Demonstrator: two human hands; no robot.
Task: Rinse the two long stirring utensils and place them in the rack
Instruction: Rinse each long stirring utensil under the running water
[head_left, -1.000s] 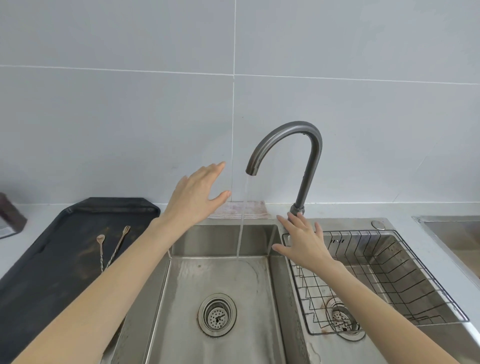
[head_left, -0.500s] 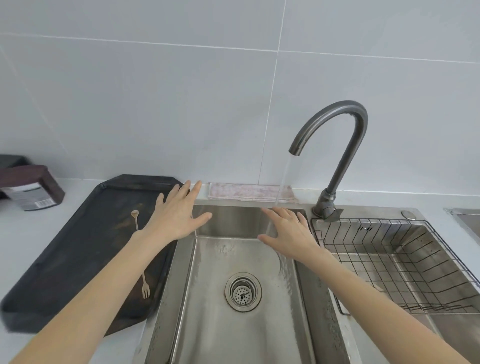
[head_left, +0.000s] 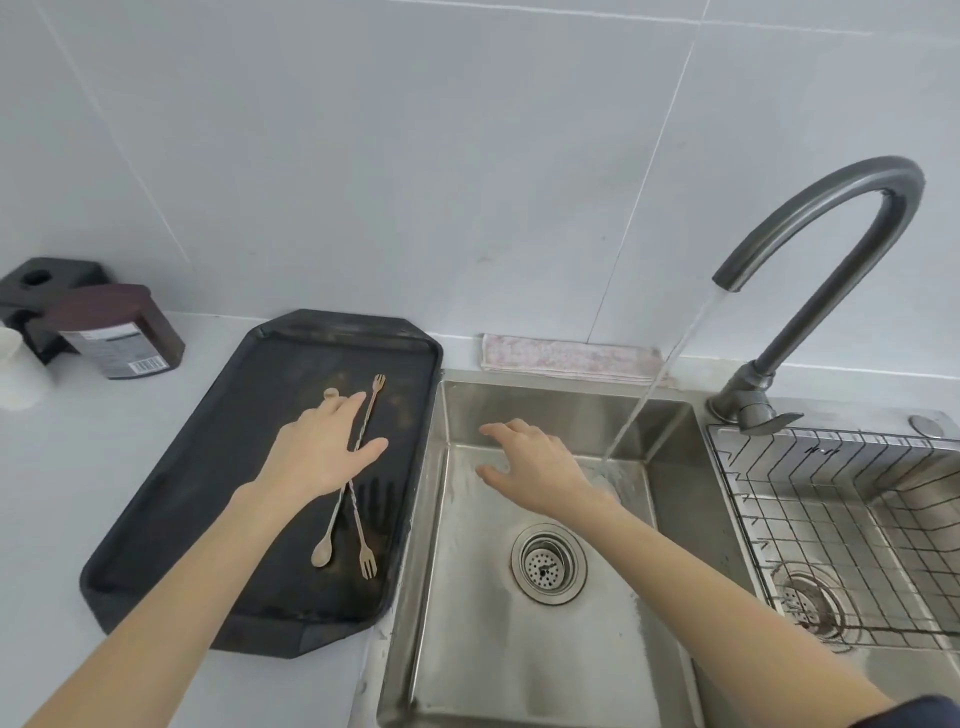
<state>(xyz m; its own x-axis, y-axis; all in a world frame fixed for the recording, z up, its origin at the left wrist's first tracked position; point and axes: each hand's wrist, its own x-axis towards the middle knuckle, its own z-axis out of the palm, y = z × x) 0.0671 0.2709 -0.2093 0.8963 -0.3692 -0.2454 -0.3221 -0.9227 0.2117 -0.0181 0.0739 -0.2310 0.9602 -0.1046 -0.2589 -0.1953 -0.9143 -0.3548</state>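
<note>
Before you is the steel sink (head_left: 545, 665), with water pouring from the grey gooseneck tap (head_left: 810, 218) into the far right of the main basin, beyond the round drain (head_left: 548, 564). To its right sits the wire rack (head_left: 841, 525) in the second basin. On the counter to the left lies the dark tray (head_left: 171, 519), and crossed on it are the two stirring utensils: a long spoon (head_left: 332, 525) and a long fork (head_left: 358, 535), both partly hidden under your hand. Your left hand (head_left: 322, 452) is over the tray with fingers straight and spread, holding nothing; whether it touches the utensils beneath, you cannot tell. Your right hand (head_left: 530, 462) is over the basin just left of the water stream, fingers loosely extended and empty. A folded cloth (head_left: 566, 358) lies behind the sink by the wall, and a brown container (head_left: 114, 332) stands at the far left.
</note>
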